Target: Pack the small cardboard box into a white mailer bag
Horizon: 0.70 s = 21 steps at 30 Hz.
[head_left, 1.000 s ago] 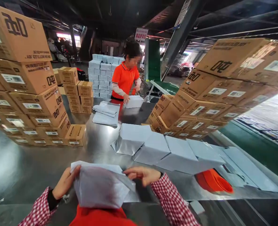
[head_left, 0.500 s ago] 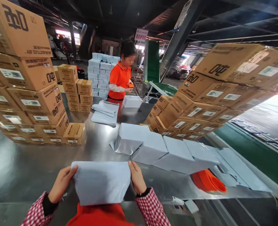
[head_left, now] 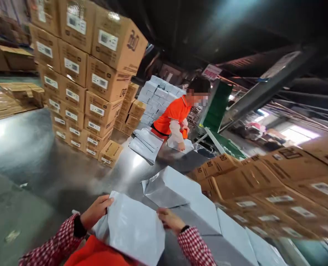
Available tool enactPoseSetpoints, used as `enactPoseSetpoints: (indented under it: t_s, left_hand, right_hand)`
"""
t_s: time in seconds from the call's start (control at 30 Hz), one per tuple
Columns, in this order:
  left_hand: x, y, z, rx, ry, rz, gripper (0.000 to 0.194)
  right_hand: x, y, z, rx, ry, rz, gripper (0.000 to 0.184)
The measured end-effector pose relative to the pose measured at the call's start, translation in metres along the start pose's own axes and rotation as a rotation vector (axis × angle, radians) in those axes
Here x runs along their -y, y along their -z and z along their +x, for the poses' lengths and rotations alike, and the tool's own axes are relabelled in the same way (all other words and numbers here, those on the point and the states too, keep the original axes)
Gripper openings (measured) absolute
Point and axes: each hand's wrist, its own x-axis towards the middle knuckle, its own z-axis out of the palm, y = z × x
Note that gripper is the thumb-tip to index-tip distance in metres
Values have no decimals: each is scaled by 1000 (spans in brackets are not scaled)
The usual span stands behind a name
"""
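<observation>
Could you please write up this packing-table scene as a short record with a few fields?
Left hand: left hand grips the left edge of a grey mailer bag.
Right hand: right hand grips the bag's right edge.
Surface: steel table.
Nearby: bagged parcels lined up to the right of the hands; stacked cardboard boxes on the left.
Other person: a co-worker in an orange shirt bends over a parcel at the far end.
</observation>
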Motion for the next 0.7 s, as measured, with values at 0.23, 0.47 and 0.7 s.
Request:
enactPoseSetpoints:
  t_s: [0.23,0.47,0.7]
  left_hand:
    - [-5,5,-8,-53,-180,131,44]
    - [9,10,-5,-324,-205,190,50]
    - [23,14,-1,-362,-203,166,48]
  right_hand:
    - [125,-71,77,464,207,-184,46]
    - [120,-156,98,823,136,-281,27]
    - [124,-149,91,986,270,-314,46]
